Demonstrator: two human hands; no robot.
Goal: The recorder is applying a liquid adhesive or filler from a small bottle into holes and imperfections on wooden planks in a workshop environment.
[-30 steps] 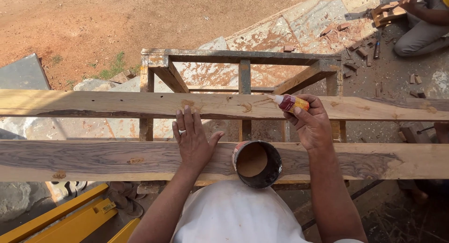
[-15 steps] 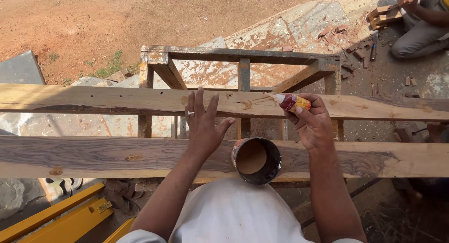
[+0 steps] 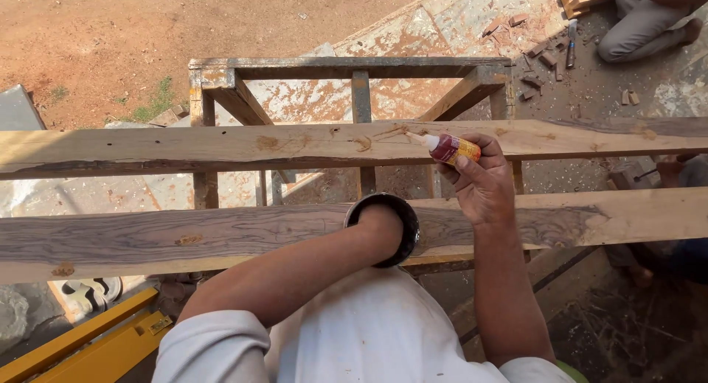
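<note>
Within right hand (image 3: 483, 187), glue bottle (image 3: 451, 148)

Single view, head-worn camera. It is looking steeply down over the wearer's white-shirted chest and both forearms, facing forward across two long weathered wooden planks (image 3: 221, 143) that are running left to right. It is sitting close: the arms are filling the lower frame. The far edge is taking in a grey timber trestle frame (image 3: 346, 67), bare red-brown soil (image 3: 110, 36) and a crouching person's grey trousers (image 3: 638, 29). No second view is sharing the scene.
</note>
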